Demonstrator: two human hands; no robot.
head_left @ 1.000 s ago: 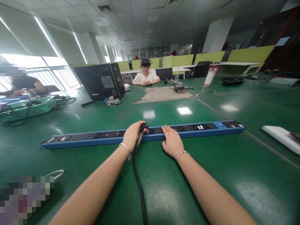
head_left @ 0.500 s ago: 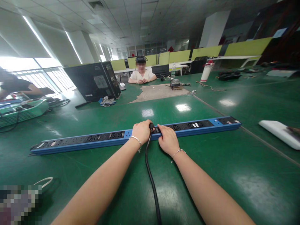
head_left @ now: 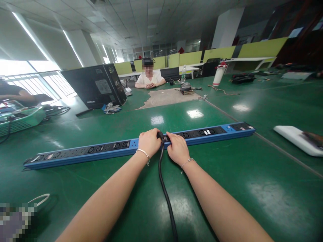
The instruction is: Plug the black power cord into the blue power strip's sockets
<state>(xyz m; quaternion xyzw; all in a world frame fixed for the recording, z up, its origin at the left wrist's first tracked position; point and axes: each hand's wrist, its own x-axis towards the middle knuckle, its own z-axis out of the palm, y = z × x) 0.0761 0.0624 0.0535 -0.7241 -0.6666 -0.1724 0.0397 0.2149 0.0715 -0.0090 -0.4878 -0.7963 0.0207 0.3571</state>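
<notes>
A long blue power strip (head_left: 111, 153) with black sockets lies across the green table. Near its middle, my left hand (head_left: 149, 142) is closed on a black plug (head_left: 159, 135), which sits at the strip's top face; the fingers hide how deep it is. From the plug a black cable (head_left: 166, 195) runs down toward me. Just right of the plug, my right hand (head_left: 178, 148) grips the strip, fingers on top and thumb at the near side. A bracelet is on each wrist.
A black computer case (head_left: 93, 85) and gloves (head_left: 111, 108) stand beyond the strip at left, near a green basket (head_left: 25, 120). A person (head_left: 150, 79) sits across the table. A white object (head_left: 297, 139) lies at right, a white cup (head_left: 219, 74) farther back.
The whole view has shifted slightly. The plug in my left hand has tilted, its cable end now lower and to the right. My right hand stays on the strip.
</notes>
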